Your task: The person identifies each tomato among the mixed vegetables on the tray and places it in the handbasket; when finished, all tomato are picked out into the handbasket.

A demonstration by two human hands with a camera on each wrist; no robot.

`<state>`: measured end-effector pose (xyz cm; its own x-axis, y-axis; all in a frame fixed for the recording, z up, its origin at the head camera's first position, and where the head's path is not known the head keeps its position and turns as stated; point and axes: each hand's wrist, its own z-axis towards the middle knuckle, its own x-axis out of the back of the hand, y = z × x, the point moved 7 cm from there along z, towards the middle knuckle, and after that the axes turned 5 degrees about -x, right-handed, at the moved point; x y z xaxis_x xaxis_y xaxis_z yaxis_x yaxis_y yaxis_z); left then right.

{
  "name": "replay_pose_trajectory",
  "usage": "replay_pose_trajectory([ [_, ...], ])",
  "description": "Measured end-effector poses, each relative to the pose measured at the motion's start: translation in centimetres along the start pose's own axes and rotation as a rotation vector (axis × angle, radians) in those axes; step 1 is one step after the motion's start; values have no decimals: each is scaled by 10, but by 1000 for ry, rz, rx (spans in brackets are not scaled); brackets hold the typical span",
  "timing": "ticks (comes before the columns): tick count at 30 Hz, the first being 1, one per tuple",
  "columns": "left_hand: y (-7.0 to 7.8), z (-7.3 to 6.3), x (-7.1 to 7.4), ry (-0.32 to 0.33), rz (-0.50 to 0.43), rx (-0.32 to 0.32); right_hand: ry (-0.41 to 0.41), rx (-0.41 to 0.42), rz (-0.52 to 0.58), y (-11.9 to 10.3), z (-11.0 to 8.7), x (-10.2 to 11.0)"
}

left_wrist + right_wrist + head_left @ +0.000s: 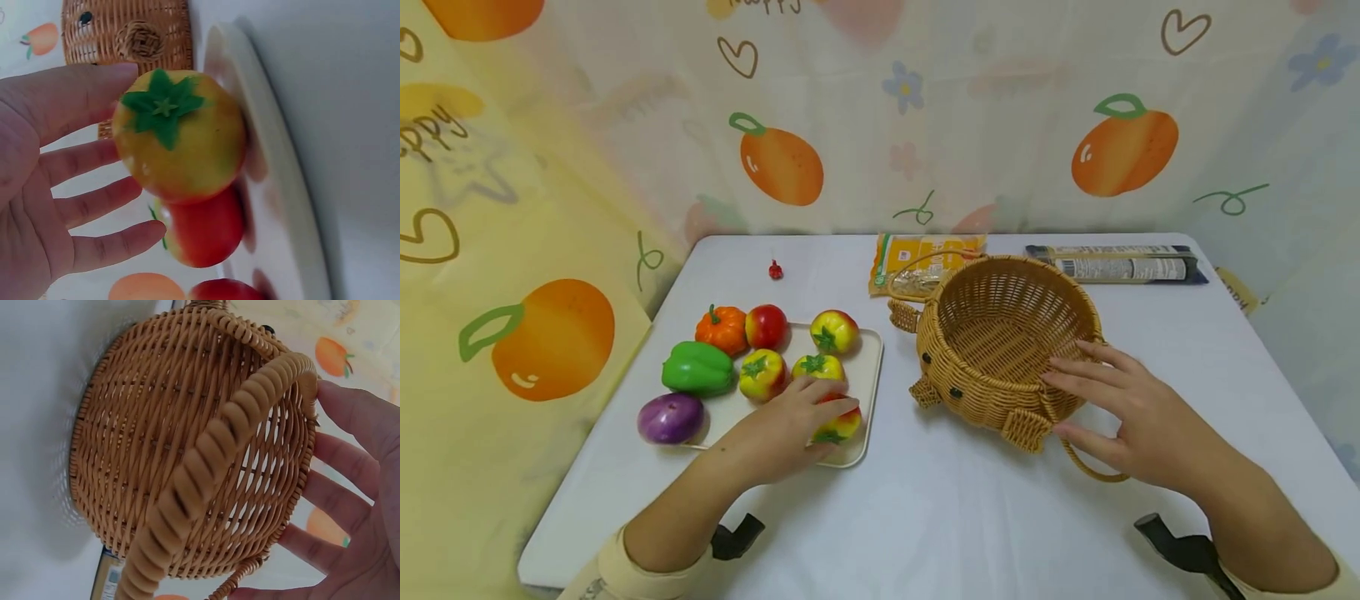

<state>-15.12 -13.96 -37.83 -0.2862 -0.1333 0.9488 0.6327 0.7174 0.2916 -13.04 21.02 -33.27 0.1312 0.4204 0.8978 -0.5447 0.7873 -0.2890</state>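
Note:
My left hand (797, 425) reaches over a yellow-and-red toy fruit with a green star-shaped leaf top (187, 134), at the near right corner of a cream tray (868, 392). In the left wrist view its thumb and fingers lie loosely about the fruit, fairly straight; firm contact cannot be made out. A wicker basket (977, 396) with an animal face stands right of the tray, its inside bare. My right hand (1138, 417) rests at the basket's right rim with fingers extended and spread. The thumb is near the looped handle (206, 450) in the right wrist view.
More toy produce sits on or around the tray: an eggplant (672, 418), a green pepper (698, 368), an orange pumpkin (722, 330), a red fruit (767, 326). Behind the basket lie a yellow packet (891, 262) and a dark long package (1120, 264). A tiny red item (775, 270) lies farther back.

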Motion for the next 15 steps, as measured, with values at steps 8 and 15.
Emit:
replay_pose_trajectory([
  [8, -4, 1, -8, 1, -4, -33, 86, 74, 32, -3, -5, -2],
  [15, -6, 3, -9, 24, -23, -63, 133, 72, 41, -6, -6, -3],
])
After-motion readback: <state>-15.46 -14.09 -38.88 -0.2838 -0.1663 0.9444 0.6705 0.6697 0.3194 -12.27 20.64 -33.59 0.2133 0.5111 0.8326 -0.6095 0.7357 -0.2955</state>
